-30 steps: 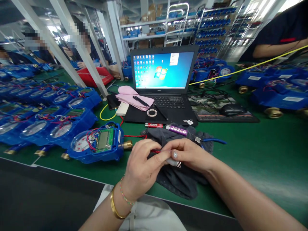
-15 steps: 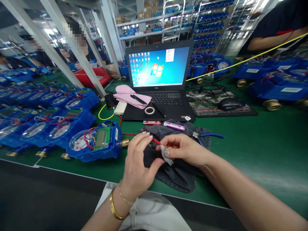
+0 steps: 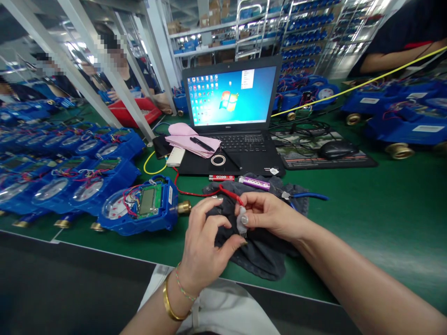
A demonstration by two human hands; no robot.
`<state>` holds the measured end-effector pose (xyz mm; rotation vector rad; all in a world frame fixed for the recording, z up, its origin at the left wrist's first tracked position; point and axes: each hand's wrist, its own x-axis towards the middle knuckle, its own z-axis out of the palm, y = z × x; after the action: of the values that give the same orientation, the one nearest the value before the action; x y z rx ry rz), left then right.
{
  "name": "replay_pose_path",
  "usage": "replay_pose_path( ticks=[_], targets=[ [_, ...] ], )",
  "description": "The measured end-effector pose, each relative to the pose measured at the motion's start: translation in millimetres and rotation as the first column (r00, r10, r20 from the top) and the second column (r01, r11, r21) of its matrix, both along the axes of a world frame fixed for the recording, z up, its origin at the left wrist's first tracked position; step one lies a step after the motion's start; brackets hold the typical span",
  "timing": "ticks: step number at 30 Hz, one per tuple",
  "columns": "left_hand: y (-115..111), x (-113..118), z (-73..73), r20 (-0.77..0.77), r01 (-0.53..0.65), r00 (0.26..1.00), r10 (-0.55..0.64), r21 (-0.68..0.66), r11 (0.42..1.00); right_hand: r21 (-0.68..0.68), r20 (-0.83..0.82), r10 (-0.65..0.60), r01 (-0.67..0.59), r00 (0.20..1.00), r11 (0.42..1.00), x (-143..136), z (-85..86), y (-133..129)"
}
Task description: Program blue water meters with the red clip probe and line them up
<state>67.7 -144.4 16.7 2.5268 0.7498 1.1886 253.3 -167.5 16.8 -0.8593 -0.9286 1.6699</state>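
Right hand (image 3: 270,215) pinches small pin connector (image 3: 241,222), fingers clamped; left hand (image 3: 204,244) curls beside it, fingers loosely apart, over dark cloth (image 3: 260,253).

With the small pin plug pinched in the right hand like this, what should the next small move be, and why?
Probably carry the plug left toward the open blue meter. The right hand pinches it with pins pointing down over the dark cloth, its red wire trails leftward toward that meter, whose circuit board lies exposed, and the left hand is beside it, free to steady.
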Motion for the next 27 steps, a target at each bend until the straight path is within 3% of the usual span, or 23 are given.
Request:
replay_pose_path(
  ticks=[17, 27],
  targets=[
    [0.8, -2.4, -5.4, -0.003, 0.031, 1.0, -0.031, -0.052, 0.998, -0.006, 0.011, -0.029, 0.029, 1.0, 1.0, 0.3, -0.5, -0.3],
    [0.6, -2.2, -7.0, 0.067, 0.05, 0.997, -0.048, -0.032, 0.998, 0.025, -0.03, 0.036, -0.036, 0.999, 0.999, 2.3, -3.8, 0.1]
  ],
)
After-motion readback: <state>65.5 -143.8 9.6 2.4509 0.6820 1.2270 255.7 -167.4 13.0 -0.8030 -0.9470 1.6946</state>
